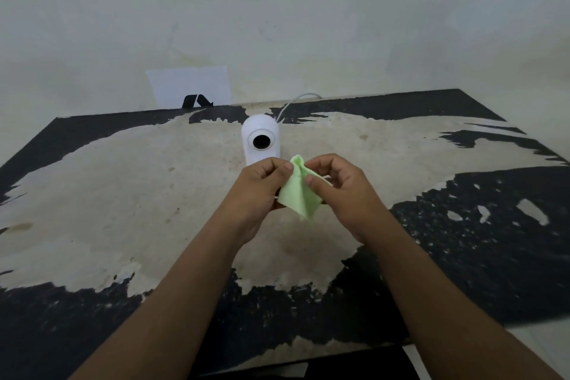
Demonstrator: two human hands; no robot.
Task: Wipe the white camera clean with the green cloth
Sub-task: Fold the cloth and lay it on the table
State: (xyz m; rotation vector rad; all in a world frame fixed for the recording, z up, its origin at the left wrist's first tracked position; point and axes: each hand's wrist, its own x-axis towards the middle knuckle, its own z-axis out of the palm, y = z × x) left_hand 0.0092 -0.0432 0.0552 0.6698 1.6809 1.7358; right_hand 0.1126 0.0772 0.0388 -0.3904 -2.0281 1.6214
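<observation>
The white camera (pixel 260 137) stands upright near the middle back of the table, its round black lens facing me. Its white cable (pixel 293 105) runs off behind it toward the wall. Just in front of the camera, above the tabletop, both hands hold the light green cloth (pixel 297 193), which hangs bunched between them. My left hand (pixel 262 191) pinches the cloth's left side with thumb and fingers. My right hand (pixel 339 191) grips its right side. The camera's lower front is partly hidden by my left hand. Neither hand touches the camera.
The table (pixel 123 194) has a worn top, black paint peeling off a pale surface, and its back edge meets a pale wall. A white paper sheet (pixel 189 86) with a black mark is stuck on the wall behind the table, left of the camera.
</observation>
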